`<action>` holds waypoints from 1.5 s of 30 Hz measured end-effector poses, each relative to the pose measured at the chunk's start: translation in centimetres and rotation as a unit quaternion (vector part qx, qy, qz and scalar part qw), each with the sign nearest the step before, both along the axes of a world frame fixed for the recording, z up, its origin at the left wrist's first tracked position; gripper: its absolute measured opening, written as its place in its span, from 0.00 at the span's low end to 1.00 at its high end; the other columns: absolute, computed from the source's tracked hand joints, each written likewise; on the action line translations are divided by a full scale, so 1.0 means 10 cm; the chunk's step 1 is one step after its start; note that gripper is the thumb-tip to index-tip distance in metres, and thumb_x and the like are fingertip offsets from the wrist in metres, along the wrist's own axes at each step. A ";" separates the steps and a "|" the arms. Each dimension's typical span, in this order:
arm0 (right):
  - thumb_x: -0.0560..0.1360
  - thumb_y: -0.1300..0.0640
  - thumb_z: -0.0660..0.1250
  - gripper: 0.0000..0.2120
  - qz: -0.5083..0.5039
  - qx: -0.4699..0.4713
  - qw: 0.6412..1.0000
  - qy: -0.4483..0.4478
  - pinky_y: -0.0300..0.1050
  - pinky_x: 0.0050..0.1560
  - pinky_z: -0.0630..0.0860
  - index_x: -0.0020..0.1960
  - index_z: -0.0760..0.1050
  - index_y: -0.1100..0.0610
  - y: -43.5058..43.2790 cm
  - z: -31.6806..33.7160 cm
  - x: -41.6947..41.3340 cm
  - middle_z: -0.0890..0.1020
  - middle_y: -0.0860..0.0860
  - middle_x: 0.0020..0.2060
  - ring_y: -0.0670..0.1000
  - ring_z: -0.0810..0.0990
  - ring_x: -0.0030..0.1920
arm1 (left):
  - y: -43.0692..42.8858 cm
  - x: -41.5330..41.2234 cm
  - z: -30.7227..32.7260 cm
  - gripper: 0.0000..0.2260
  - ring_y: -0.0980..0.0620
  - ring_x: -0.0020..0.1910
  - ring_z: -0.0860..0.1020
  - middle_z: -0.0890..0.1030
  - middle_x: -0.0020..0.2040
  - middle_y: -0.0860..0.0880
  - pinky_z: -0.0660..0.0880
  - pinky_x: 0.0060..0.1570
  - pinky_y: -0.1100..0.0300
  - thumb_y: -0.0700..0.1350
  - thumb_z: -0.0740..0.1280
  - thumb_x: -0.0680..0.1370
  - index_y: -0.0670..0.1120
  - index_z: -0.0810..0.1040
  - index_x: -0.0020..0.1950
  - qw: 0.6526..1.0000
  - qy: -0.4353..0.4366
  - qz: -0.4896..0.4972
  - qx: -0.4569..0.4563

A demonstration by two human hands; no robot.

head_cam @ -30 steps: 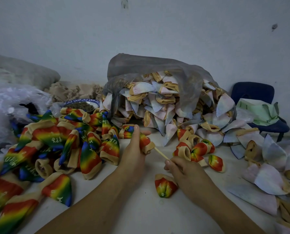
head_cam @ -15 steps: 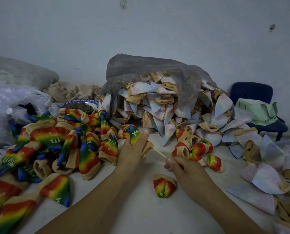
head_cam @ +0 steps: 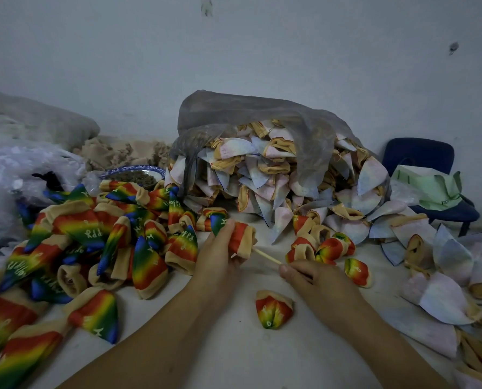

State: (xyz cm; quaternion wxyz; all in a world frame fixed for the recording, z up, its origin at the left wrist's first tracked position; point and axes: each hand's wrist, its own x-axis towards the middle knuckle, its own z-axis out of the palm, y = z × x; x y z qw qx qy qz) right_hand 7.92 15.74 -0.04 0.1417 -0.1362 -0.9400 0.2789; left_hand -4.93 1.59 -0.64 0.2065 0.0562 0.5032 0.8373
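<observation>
Littering white table (head_cam: 234, 349), rainbow cones (head_cam: 93, 234), grey wall (head_cam: 262, 57)

Only legible text: white "Happy" print on the rainbow cones (head_cam: 150, 265).
Full "Happy" reads on the back cone (head_cam: 175, 204) and the front cone (head_cam: 185, 242). Partial "PPY" shows on the left cone (head_cam: 89, 228). Lettering on the others is folded or too small to read.
</observation>
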 end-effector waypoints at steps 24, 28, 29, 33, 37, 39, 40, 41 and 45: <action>0.79 0.42 0.56 0.20 -0.071 -0.152 0.986 0.011 0.41 0.42 0.72 0.35 0.75 0.48 -0.43 -0.05 -0.13 0.79 0.46 0.35 0.44 0.76 0.39 | 0.20 0.11 0.09 0.27 0.61 0.20 0.66 0.71 0.24 0.55 0.64 0.24 0.66 0.56 0.52 0.84 0.50 0.77 0.30 0.974 0.113 0.023 -0.196; 0.80 0.42 0.56 0.20 -0.077 -0.154 0.985 0.009 0.40 0.42 0.72 0.35 0.75 0.48 -0.43 -0.06 -0.15 0.80 0.45 0.35 0.43 0.77 0.40 | 0.21 0.11 0.07 0.26 0.60 0.21 0.66 0.73 0.29 0.52 0.65 0.26 0.65 0.57 0.52 0.84 0.50 0.77 0.32 0.971 0.125 0.032 -0.203; 0.79 0.42 0.56 0.20 -0.076 -0.152 0.985 0.013 0.39 0.40 0.71 0.34 0.75 0.48 -0.42 -0.06 -0.14 0.80 0.45 0.35 0.42 0.77 0.39 | 0.21 0.11 0.06 0.26 0.60 0.21 0.66 0.73 0.29 0.52 0.65 0.25 0.66 0.58 0.52 0.84 0.50 0.77 0.31 0.973 0.119 0.029 -0.194; 0.78 0.40 0.58 0.19 -0.058 -0.166 0.984 0.032 0.37 0.35 0.70 0.33 0.76 0.47 -0.34 -0.05 -0.12 0.80 0.45 0.34 0.42 0.77 0.36 | 0.13 0.11 0.03 0.26 0.59 0.22 0.64 0.67 0.24 0.55 0.63 0.23 0.68 0.63 0.53 0.81 0.54 0.83 0.35 0.979 0.152 -0.024 -0.131; 0.78 0.41 0.59 0.20 -0.040 -0.207 0.977 0.040 0.29 0.27 0.67 0.33 0.78 0.49 -0.28 -0.04 -0.12 0.75 0.44 0.23 0.39 0.73 0.27 | 0.07 0.13 0.02 0.36 0.57 0.26 0.66 0.68 0.28 0.51 0.66 0.29 0.65 0.74 0.53 0.70 0.47 0.86 0.47 0.993 0.096 -0.070 -0.003; 0.78 0.42 0.59 0.20 -0.035 -0.218 0.974 0.044 0.28 0.27 0.67 0.32 0.78 0.49 -0.27 -0.04 -0.11 0.72 0.43 0.20 0.39 0.72 0.25 | 0.06 0.12 0.02 0.40 0.57 0.28 0.69 0.72 0.32 0.50 0.69 0.33 0.64 0.75 0.51 0.70 0.45 0.86 0.51 0.992 0.076 -0.094 0.037; 0.78 0.42 0.59 0.20 -0.035 -0.220 0.974 0.046 0.29 0.28 0.67 0.32 0.78 0.49 -0.26 -0.04 -0.11 0.72 0.42 0.20 0.39 0.72 0.25 | 0.06 0.12 0.02 0.40 0.57 0.30 0.70 0.74 0.34 0.50 0.70 0.35 0.63 0.74 0.48 0.71 0.45 0.86 0.53 0.990 0.073 -0.107 0.048; 0.78 0.41 0.59 0.21 -0.036 -0.221 0.973 0.049 0.30 0.28 0.67 0.32 0.78 0.49 -0.25 -0.04 -0.11 0.72 0.42 0.21 0.39 0.72 0.26 | 0.05 0.12 0.03 0.39 0.57 0.32 0.72 0.76 0.36 0.51 0.71 0.37 0.63 0.73 0.47 0.73 0.46 0.86 0.55 0.989 0.067 -0.118 0.057; 0.78 0.40 0.57 0.22 -0.046 -0.226 0.972 0.054 0.32 0.31 0.63 0.33 0.79 0.49 -0.22 -0.03 -0.10 0.73 0.39 0.23 0.38 0.72 0.29 | 0.06 0.11 0.03 0.32 0.55 0.35 0.73 0.80 0.42 0.48 0.71 0.41 0.60 0.69 0.50 0.75 0.49 0.85 0.53 0.994 0.067 -0.083 0.021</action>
